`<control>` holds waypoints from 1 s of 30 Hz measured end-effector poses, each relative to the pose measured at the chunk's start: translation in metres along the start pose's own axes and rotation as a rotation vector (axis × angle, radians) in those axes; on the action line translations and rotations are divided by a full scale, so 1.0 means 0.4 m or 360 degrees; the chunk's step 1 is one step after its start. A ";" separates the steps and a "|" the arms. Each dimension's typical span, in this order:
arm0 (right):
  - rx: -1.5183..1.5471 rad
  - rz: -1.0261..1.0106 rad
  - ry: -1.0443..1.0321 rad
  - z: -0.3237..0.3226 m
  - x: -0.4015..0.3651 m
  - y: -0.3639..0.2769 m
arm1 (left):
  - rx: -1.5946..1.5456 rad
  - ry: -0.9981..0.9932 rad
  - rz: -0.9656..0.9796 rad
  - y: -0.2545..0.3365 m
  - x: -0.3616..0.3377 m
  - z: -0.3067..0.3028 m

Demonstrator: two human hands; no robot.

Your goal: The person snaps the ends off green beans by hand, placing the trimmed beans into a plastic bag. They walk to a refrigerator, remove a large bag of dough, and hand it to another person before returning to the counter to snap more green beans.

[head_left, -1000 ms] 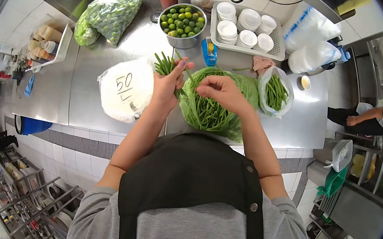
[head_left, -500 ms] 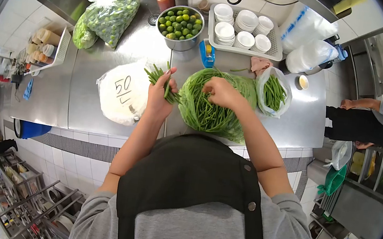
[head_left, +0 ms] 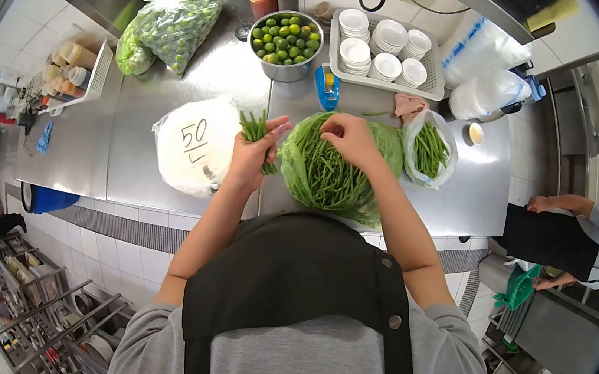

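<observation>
A bunch of cut green beans (head_left: 253,127) stands nearly upright in my left hand (head_left: 249,157), its thumb and fingers partly wrapped round the pieces. Just to the right, a green plastic bag (head_left: 387,142) lies spread around a large heap of green beans (head_left: 327,172). Over the top of this heap is my right hand (head_left: 353,143), fingers curled together in a pinch; what they hold, if anything, is hidden. A smaller clear bag of green beans (head_left: 430,149) sits beyond it. Left of my left hand lies a white bag marked 50 (head_left: 192,145).
At the back stand a steel pot of limes (head_left: 281,71), a blue tape dispenser (head_left: 326,89) and a white basket (head_left: 390,86) with stacked small dishes. A filled bag (head_left: 177,26) lies back left. A co-worker (head_left: 563,234) is at the right.
The bunch in my left hand has turned more upright, and that hand's fingers have stretched toward the right. My right hand has risen slightly off the heap. The co-worker's arm has moved lower.
</observation>
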State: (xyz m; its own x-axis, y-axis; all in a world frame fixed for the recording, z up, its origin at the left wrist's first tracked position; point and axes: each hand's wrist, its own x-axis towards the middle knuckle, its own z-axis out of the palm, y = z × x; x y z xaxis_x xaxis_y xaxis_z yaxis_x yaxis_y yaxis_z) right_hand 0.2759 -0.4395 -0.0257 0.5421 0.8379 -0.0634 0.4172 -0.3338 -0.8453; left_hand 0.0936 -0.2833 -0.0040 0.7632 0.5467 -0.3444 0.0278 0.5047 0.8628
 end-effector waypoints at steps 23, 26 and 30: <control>0.0973 0.0133 0.0026 -0.036 -0.151 -0.069 | -0.0191 -0.0299 -0.0279 -0.002 0.017 0.131; 0.0764 0.0035 -0.0027 -0.024 -0.180 -0.085 | -0.0242 -0.0198 -0.0266 0.004 0.010 0.140; 0.0381 -0.0243 0.0230 -0.012 -0.180 -0.114 | -0.0149 -0.0214 -0.0219 -0.005 -0.005 0.142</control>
State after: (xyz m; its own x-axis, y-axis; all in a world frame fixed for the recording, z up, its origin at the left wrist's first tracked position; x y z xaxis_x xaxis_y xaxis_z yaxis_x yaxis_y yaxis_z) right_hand 0.2213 -0.4865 0.0201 0.5916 0.7947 0.1356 0.3276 -0.0833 -0.9411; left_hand 0.1285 -0.3233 0.0159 0.8358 0.3774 -0.3987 0.0822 0.6319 0.7706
